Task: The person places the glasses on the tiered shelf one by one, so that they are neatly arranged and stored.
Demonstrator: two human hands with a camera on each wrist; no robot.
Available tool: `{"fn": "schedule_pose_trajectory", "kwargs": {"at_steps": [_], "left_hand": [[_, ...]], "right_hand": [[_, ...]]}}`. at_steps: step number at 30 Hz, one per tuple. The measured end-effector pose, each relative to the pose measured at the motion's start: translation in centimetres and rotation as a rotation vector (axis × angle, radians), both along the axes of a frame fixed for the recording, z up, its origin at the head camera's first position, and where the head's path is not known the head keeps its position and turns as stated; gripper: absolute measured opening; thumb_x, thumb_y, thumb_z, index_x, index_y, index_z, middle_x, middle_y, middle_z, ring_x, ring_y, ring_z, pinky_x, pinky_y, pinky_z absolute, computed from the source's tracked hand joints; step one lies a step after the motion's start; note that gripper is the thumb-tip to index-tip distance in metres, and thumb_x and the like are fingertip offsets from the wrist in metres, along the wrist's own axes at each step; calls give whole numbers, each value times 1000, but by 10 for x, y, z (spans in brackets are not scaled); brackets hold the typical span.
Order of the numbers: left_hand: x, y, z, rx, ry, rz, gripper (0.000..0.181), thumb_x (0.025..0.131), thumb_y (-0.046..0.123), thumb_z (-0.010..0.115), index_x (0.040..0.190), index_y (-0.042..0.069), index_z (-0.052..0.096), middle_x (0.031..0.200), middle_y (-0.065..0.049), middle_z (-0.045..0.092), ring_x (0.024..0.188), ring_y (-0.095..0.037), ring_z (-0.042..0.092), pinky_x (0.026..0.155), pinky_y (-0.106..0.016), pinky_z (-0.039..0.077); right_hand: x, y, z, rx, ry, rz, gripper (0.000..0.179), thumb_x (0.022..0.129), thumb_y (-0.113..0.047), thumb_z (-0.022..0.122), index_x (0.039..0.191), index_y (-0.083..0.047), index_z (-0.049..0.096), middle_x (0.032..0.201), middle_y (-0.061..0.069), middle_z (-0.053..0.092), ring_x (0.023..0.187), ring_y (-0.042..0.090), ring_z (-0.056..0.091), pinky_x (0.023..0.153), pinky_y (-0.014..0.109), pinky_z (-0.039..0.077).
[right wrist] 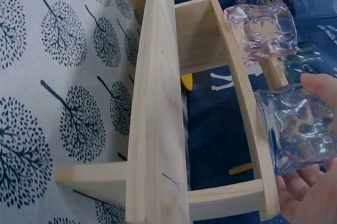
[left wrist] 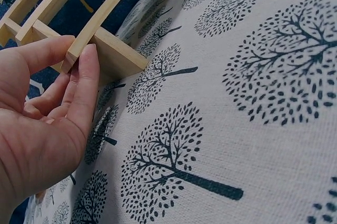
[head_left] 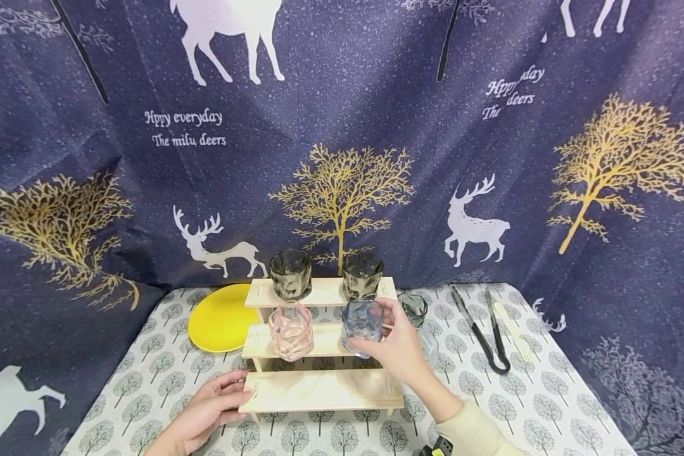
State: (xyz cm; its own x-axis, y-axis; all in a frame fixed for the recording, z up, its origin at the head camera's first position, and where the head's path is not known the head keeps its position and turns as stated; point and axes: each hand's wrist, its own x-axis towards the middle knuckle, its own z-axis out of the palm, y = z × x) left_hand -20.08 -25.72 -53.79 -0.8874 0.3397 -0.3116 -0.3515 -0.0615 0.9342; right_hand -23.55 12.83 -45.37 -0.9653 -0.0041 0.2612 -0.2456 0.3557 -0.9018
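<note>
Blue glass (head_left: 360, 329) in right grip (head_left: 398, 343), at middle shelf (head_left: 327, 341)

Soft light leaves pale glints on the blue glass (right wrist: 297, 129).

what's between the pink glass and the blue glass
In the head view, a bare stretch of middle shelf lies between the pink glass and the blue glass.

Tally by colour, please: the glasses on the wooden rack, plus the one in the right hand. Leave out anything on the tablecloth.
Dark glasses: 2
Pink glass: 1
Blue glass, in the right hand: 1
Total: 4
</note>
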Motion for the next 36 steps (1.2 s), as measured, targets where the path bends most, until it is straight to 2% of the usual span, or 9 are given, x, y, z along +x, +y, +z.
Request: {"fn": "schedule_pose_trajectory", "kwargs": {"at_steps": [3,6,11,15,18,23,29,33,36], "left_hand": [[0,0,0,3,0,2,73,103,15,66,157,-11,25,121,-6,67,103,-23,69,82,-33,60],[0,0,-1,-4,-6,7,75,103,15,66,158,-12,23,121,-6,66,102,-22,69,82,-33,61],[0,-1,-2,-10,-11,9,76,103,16,66,158,-12,22,121,-6,66,103,-23,69,82,-34,61],[-1,-2,-3,-7,-10,8,76,103,16,66,158,-12,21,121,-6,66,103,-23,69,82,-34,61],[-1,-2,-4,-3,-7,9,75,103,15,66,158,-12,22,120,-6,66,103,-22,69,82,-33,61],[-1,-1,-4,1,-3,10,73,103,14,66,157,-11,24,120,-6,66,102,-23,69,82,-33,61],[-1,0,-4,1,-4,11,73,103,14,66,157,-11,25,119,-6,65,101,-22,69,82,-33,61],[-1,0,-3,-2,-1,11,74,103,14,66,158,-11,24,119,-6,65,102,-22,69,82,-33,61],[0,1,-2,-9,4,11,74,103,15,66,157,-12,23,119,-6,65,102,-22,69,82,-33,61]], "right_hand": [[0,5,-2,-18,14,43,93,68,-25,100,145,-15,49,124,6,64,113,24,62,101,44,53],[1,14,-7,-30,64,106,95,69,-22,99,148,-15,46,129,5,64,116,24,61,101,40,53],[4,34,-16,13,150,173,98,71,-22,98,151,-14,43,135,5,62,120,26,61,102,43,53],[7,51,-22,76,201,188,93,76,-23,96,151,-15,43,139,7,60,125,27,59,102,51,51],[8,63,-28,141,224,153,88,77,-27,95,149,-15,46,139,5,61,126,26,58,101,54,50],[11,83,-39,211,167,60,86,76,-35,95,148,-18,49,140,0,60,128,28,56,106,57,45],[14,101,-53,264,77,-25,93,76,-46,93,150,-12,47,151,12,49,138,38,44,109,71,34],[12,110,-64,273,23,-37,99,76,-47,92,152,-7,42,151,17,46,137,40,44,108,69,38],[11,116,-74,284,-12,-16,105,76,-46,93,155,-5,38,153,18,43,136,42,44,108,66,40]]}}
